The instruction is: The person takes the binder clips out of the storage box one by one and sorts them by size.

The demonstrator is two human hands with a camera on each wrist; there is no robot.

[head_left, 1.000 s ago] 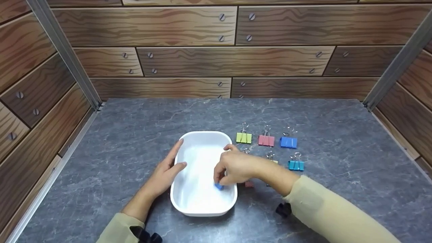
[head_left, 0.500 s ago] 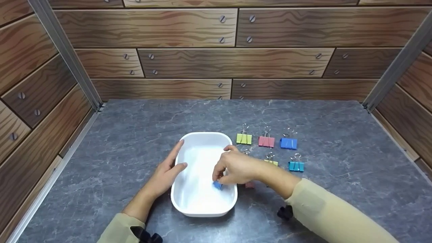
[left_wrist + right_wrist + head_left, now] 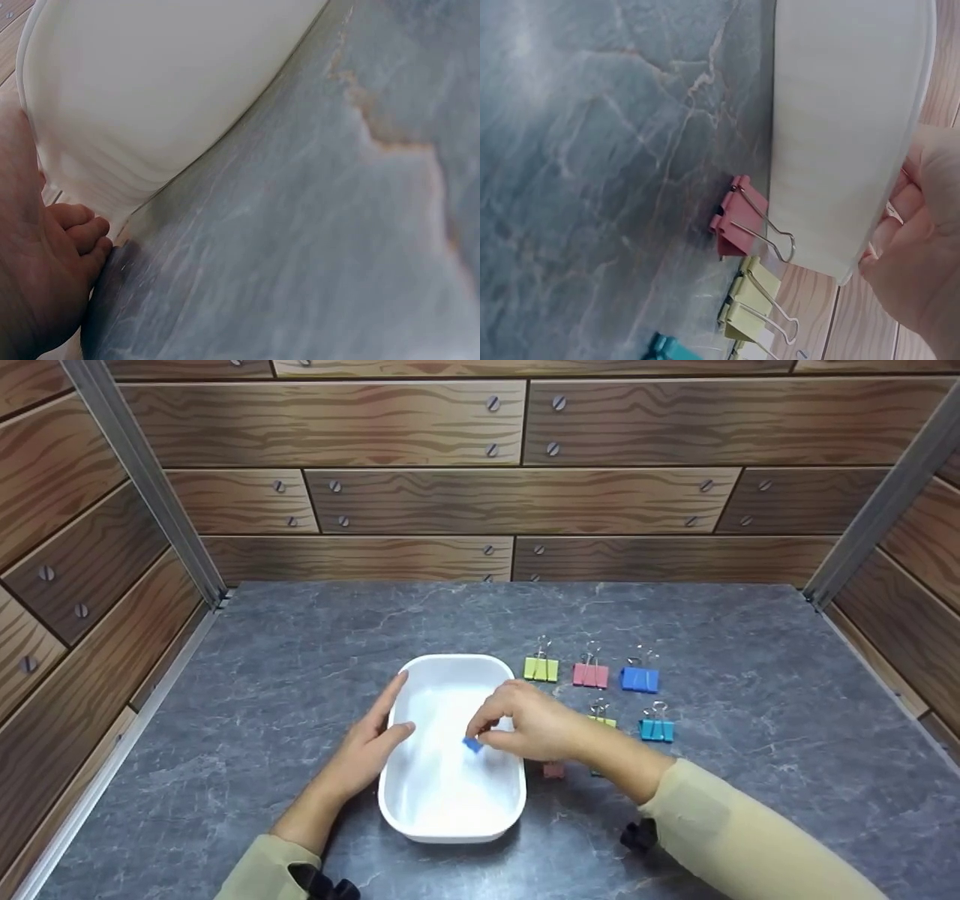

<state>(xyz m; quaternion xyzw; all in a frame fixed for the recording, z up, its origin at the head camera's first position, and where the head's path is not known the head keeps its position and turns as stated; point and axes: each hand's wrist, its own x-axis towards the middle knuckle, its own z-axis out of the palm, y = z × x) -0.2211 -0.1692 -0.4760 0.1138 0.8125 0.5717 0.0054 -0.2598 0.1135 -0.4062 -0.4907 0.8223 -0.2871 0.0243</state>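
A white plastic tub [image 3: 452,828] sits on the dark marbled table. My left hand [image 3: 367,750] holds its left side, the thumb over the rim and the other fingers outside; curled fingers [image 3: 88,234] show near the wall in the left wrist view. Over the tub's inside, my right hand [image 3: 529,727] pinches a small blue binder clip [image 3: 472,744] between thumb and fingertips. Most of that clip is hidden by the fingers. In the right wrist view the tub wall hides the fingertips, and a pink binder clip [image 3: 739,221] stands outside the wall.
Right of the tub, binder clips stand in rows: lime [image 3: 541,669], pink [image 3: 591,675], blue [image 3: 640,679], teal [image 3: 657,730] and a yellow one [image 3: 602,721] partly behind the right arm. A smaller pink clip [image 3: 553,770] is near the tub. Wood-patterned walls [image 3: 420,499] enclose the table.
The right hand has moved left and farther from me over the tub, with the blue binder clip in its fingertips. The left hand and the tub have stayed in place.
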